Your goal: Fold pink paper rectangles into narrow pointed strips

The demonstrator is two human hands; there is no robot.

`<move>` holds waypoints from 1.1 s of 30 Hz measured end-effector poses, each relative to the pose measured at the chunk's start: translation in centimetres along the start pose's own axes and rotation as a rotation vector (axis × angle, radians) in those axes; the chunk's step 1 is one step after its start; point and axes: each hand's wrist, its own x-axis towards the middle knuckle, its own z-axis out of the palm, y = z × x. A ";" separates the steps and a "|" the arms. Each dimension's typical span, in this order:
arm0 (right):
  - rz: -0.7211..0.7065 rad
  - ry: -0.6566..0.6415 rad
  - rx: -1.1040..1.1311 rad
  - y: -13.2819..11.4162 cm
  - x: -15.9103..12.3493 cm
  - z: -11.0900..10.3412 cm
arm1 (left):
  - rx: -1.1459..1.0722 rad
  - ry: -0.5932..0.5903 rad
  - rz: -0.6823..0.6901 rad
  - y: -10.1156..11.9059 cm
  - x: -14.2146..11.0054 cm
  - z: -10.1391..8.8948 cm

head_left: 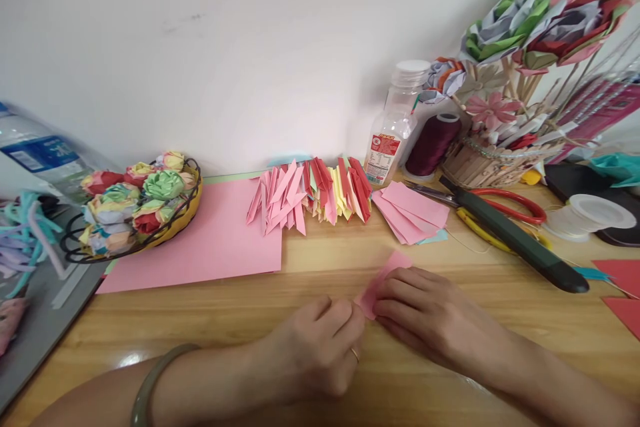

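A small pink paper piece (383, 277) lies on the wooden table (250, 320) near the front edge. My left hand (315, 350) is curled, its fingertips pinching the paper's left corner. My right hand (425, 317) rests flat over the paper's right part, fingers pressing it down. A ring shows on my left hand and a green bangle (150, 387) on that wrist. Behind the hands stands a row of folded pink, red and yellow paper pieces (313, 197), and a stack of pink paper squares (410, 213) lies to its right.
A large pink sheet (210, 240) lies left of centre, beside a wire basket of paper roses (140, 203). At the back right are a plastic bottle (393, 133), a maroon thread spool (433, 143), a paper bouquet basket (500, 113), red-handled scissors (510, 203), a dark cutter (520, 243) and a tape roll (585, 213).
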 end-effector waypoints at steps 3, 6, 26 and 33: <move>0.076 0.000 0.097 -0.2 0.2 0.0 | 0.009 -0.009 -0.004 0.2 0.0 0.0; 0.140 -0.006 0.145 -0.4 0.3 -0.1 | 0.031 -0.017 -0.023 0.2 -0.1 0.0; 0.343 0.005 0.152 -0.2 0.8 1.1 | 0.030 -0.149 -0.115 -0.3 0.1 -0.3; 0.363 0.010 0.162 -0.6 1.1 0.8 | 0.000 -0.218 -0.127 -0.3 -0.1 0.1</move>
